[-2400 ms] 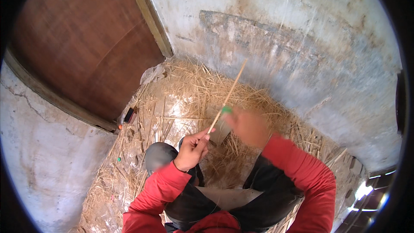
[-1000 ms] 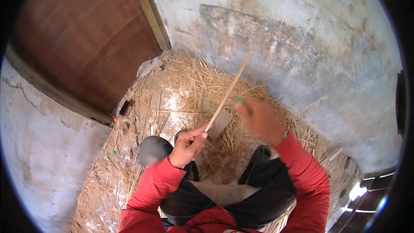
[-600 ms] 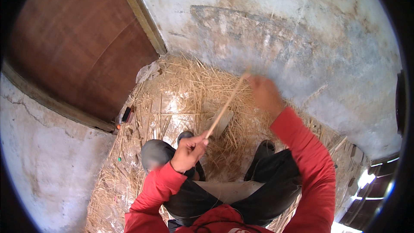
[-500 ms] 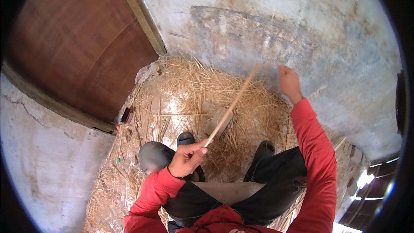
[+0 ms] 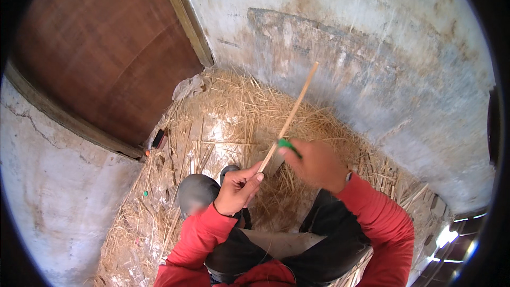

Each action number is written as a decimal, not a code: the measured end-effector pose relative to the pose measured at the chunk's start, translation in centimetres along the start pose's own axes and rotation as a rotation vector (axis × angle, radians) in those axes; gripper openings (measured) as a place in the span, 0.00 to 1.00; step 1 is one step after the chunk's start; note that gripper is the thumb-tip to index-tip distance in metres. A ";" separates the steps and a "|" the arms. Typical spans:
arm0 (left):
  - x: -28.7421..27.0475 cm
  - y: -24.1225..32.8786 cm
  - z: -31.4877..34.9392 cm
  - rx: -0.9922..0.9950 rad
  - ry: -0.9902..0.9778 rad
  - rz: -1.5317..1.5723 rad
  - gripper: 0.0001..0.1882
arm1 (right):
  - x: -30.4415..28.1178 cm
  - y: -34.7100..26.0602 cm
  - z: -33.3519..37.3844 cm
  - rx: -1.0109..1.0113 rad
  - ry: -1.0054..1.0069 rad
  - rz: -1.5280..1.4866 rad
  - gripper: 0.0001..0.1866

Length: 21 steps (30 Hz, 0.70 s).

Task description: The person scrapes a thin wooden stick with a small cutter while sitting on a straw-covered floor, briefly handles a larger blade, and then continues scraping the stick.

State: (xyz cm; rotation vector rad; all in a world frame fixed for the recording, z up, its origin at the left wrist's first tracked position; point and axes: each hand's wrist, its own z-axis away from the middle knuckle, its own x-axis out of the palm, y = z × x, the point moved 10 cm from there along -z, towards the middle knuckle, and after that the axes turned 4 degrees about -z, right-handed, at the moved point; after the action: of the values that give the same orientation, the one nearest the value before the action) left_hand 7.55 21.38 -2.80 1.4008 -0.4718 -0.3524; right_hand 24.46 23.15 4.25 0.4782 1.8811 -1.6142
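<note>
While the person sits low on the straw, the near edge of the scene is filled by red sleeves and dark trousers, with a pale flat piece lying between the thighs. A dark shoe shows at near left, just beside the left wrist.

Left hand: grip closed around the lower end of a long thin wooden stick. The thumb lies along the stick and the fingers are curled under it.

Stick position: it rises from the left hand and slants up and to the right, its far tip standing before the grey wall. It is tilted, not upright.

Right hand: blurred, positioned just right of the stick near its lower third. The grip is closed on a small green-handled tool, whose green end touches or nearly touches the stick; the blur prevents a firmer reading. A light flat shape beneath the green end may be its blade.

Beyond the hands, a heap of loose straw covers the floor up to the wall foot. A small dark object lies at the straw's left margin.

Farthest back, a brown wooden door stands at far left in a wooden frame, and a stained plaster wall curves across the far right.
</note>
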 end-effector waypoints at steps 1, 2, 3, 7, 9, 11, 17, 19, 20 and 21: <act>0.0 -0.1 0.0 -0.016 0.006 -0.002 0.21 | 1.5 -0.3 0.2 0.010 -0.080 0.018 0.23; -0.1 -0.3 0.0 -0.018 0.010 0.007 0.21 | 1.7 -0.3 0.2 0.017 -0.079 0.079 0.24; -0.5 -0.5 0.1 -0.021 0.015 0.016 0.21 | 1.8 -0.1 -0.1 0.023 -0.080 0.140 0.24; 0.2 -0.5 0.9 -0.065 -0.056 -0.015 0.20 | -4.3 9.0 -2.7 0.021 0.432 0.060 0.29; 1.1 0.1 2.2 -0.056 -0.132 0.028 0.20 | -11.9 16.6 -2.5 0.107 0.648 -0.034 0.31; -0.1 -0.1 2.3 -0.041 -0.106 0.052 0.20 | -15.4 19.6 -1.3 0.284 0.630 -0.153 0.29; 0.3 -0.5 1.1 -0.046 -0.149 0.176 0.21 | -11.6 12.6 0.4 0.198 0.505 -0.542 0.17; 1.4 -0.5 1.1 -0.062 -0.179 0.196 0.21 | -9.0 9.7 -0.3 0.131 0.442 -0.526 0.16; 1.7 -0.5 1.1 -0.061 -0.187 0.203 0.21 | -7.9 8.2 -0.7 0.122 0.411 -0.512 0.17; 2.0 -0.5 1.0 -0.057 -0.194 0.213 0.21 | -6.7 6.5 -1.0 0.127 0.342 -0.514 0.17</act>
State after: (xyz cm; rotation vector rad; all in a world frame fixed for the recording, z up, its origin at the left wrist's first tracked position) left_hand 8.72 19.42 -3.02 1.2530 -0.7575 -0.3270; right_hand 33.33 26.17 3.75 0.3550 2.2988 -2.0995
